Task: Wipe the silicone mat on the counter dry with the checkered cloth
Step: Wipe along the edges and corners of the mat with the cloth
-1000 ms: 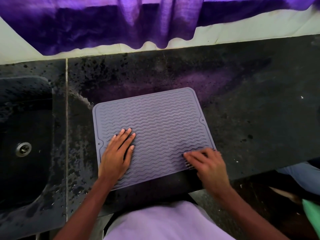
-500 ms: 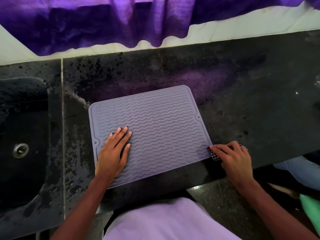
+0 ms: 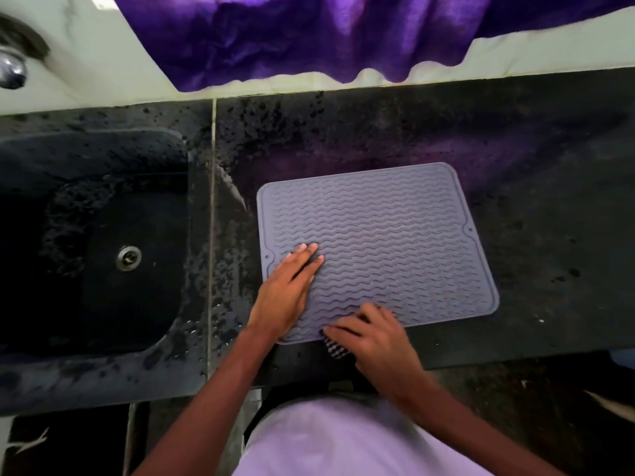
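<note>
1. The right hand (image 3: 374, 341) has come back. Half a second ago it was off the right edge of the silicone mat (image 3: 378, 235), on the bare counter (image 3: 549, 187). I now see it at the mat's near edge, just beside the left hand (image 3: 287, 297).
2. The right hand lies on top of the checkered cloth (image 3: 336, 350), fingers stretched out leftward and pressing it down. They do not appear wrapped round it, though motion blur softens them. Only a small bunch of cloth shows, under the fingers and straddling the mat's near rim.
3. The left hand has kept its station. It is flat, fingers straight and together, resting on the near-left part of the mat and pinning it.
4. The mat lies flat on the dark counter, right of the sink (image 3: 103, 159) and apart from it. I judge it has not shifted; the view itself has swung.
5. I read this as a return stroke along the near edge, so wiping is under way. The far half shows no cloth contact at present, and I cannot tell wet from dry on the ribs.
6. The counter around the mat is speckled with droplets, so a cloth running off the edge may pick up water.
</note>
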`<state>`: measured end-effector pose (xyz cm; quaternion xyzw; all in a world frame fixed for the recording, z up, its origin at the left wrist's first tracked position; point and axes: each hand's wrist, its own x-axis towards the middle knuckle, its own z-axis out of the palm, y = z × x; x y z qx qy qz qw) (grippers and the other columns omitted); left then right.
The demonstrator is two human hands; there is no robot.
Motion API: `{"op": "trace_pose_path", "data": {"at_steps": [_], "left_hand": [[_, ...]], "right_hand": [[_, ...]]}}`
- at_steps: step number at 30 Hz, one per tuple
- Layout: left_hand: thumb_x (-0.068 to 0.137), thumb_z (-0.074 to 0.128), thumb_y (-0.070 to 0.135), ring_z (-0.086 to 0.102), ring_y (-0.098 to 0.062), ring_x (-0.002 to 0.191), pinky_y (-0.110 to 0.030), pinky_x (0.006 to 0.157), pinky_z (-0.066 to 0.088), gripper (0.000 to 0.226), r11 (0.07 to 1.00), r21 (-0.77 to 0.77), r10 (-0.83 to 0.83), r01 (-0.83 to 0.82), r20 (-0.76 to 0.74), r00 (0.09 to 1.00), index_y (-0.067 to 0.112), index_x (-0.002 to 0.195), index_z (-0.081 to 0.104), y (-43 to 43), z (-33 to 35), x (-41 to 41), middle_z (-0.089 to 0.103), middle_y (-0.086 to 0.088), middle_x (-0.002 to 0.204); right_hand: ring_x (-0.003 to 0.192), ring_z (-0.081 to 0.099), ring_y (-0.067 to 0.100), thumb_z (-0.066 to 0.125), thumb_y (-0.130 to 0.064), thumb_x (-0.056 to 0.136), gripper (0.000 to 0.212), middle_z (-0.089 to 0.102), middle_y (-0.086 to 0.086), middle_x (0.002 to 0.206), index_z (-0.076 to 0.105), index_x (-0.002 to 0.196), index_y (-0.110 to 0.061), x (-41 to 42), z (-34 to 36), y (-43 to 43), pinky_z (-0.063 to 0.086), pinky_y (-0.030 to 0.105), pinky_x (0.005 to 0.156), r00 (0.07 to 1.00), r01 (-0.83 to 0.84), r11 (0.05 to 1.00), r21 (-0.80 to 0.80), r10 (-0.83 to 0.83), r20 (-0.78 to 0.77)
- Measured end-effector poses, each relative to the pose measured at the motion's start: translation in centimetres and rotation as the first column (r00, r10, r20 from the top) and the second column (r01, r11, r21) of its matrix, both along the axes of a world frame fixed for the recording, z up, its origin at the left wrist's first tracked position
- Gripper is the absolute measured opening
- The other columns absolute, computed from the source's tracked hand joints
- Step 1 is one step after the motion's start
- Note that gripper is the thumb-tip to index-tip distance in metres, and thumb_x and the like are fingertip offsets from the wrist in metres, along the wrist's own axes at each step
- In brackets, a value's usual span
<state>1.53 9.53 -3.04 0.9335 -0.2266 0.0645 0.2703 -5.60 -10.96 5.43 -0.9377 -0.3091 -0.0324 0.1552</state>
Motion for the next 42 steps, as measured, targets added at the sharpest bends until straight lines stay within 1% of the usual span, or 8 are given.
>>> {"op": "trace_pose_path", "data": {"at_steps": [4,9,14,17,23,28,32,42], "left_hand": [[0.098,0.058,0.001,0.037,-0.024,0.147,-0.046,0.117,0.036,0.051,0.998,0.042,-0.045,0.044,0.003,0.999,0.011,0.148,0.050,0.7,-0.7,0.3,0.041,-0.007,0.158],[0.101,0.055,0.010,0.037,-0.023,0.146,-0.043,0.117,0.036,0.047,0.997,0.058,-0.043,0.043,0.003,0.999,0.013,0.148,0.050,0.6,-0.4,0.3,0.041,-0.006,0.158],[0.094,0.068,0.002,0.038,-0.025,0.146,-0.042,0.115,0.040,0.060,0.992,0.111,-0.073,0.067,0.049,0.996,0.011,0.149,0.048,0.9,-0.9,0.3,0.040,-0.009,0.159],[0.097,0.066,0.007,0.038,-0.024,0.146,-0.042,0.115,0.040,0.055,0.991,0.115,-0.073,0.066,0.057,0.996,0.011,0.149,0.048,1.0,-1.1,0.5,0.040,-0.009,0.159],[0.107,0.037,0.025,0.041,-0.026,0.145,-0.042,0.117,0.038,0.045,0.992,0.121,-0.052,0.046,0.044,0.998,0.009,0.146,0.052,0.6,-0.8,0.3,0.044,-0.010,0.156],[0.104,0.049,0.015,0.042,-0.026,0.144,-0.045,0.117,0.038,0.038,0.998,0.025,0.054,-0.052,-0.059,0.997,0.010,0.140,0.058,-0.6,0.3,-0.2,0.047,-0.007,0.154],[0.106,0.036,0.022,0.039,-0.022,0.146,-0.045,0.119,0.034,0.042,0.984,-0.030,0.170,-0.178,-0.176,0.970,0.015,0.141,0.058,-1.9,0.5,-0.5,0.046,-0.003,0.155],[0.106,0.036,0.030,0.037,-0.021,0.147,-0.042,0.121,0.031,0.045,0.984,0.096,0.157,-0.149,-0.081,0.984,0.015,0.144,0.054,-1.6,0.5,-0.8,0.043,-0.002,0.157]], "right_hand": [[0.084,0.051,0.019,0.045,-0.019,0.088,0.026,0.064,-0.012,0.097,0.066,0.099,-0.030,-0.1,-0.7,4.1,0.043,0.035,0.070,0.993,-0.117,0.992,-0.050,0.117,-0.013],[0.089,0.053,0.020,0.052,-0.021,0.094,0.015,0.061,-0.009,0.091,0.065,0.095,-0.028,0.7,-1.6,6.3,0.041,0.036,0.075,0.978,-0.204,0.973,-0.109,0.207,0.014],[0.085,0.051,0.017,0.059,-0.023,0.092,0.014,0.063,-0.016,0.093,0.068,0.097,-0.032,2.0,-2.0,4.7,0.040,0.033,0.073,0.964,-0.260,0.960,-0.107,0.265,0.034],[0.086,0.055,0.017,0.051,-0.028,0.095,0.019,0.066,-0.018,0.099,0.069,0.101,-0.033,2.4,-1.8,1.8,0.040,0.033,0.072,0.972,-0.228,0.965,-0.126,0.234,0.032],[0.087,0.054,0.019,0.043,-0.021,0.085,0.037,0.069,-0.014,0.102,0.073,0.105,-0.029,2.3,-1.0,-5.6,0.034,0.033,0.074,0.991,-0.099,0.976,-0.194,0.113,0.066],[0.087,0.050,0.018,0.045,-0.019,0.088,0.033,0.069,-0.014,0.100,0.073,0.103,-0.028,1.5,0.0,-2.6,0.037,0.034,0.072,0.991,0.014,0.997,-0.071,-0.004,0.134],[0.083,0.057,0.019,0.053,-0.025,0.095,0.017,0.066,-0.014,0.095,0.069,0.098,-0.029,1.0,-1.2,2.8,0.040,0.035,0.074,0.991,-0.019,0.998,-0.067,0.027,0.133],[0.085,0.057,0.017,0.048,-0.024,0.092,0.029,0.068,-0.016,0.105,0.070,0.108,-0.032,1.8,-2.0,-3.7,0.038,0.032,0.072,0.996,-0.022,0.981,-0.194,0.037,0.075]]}}
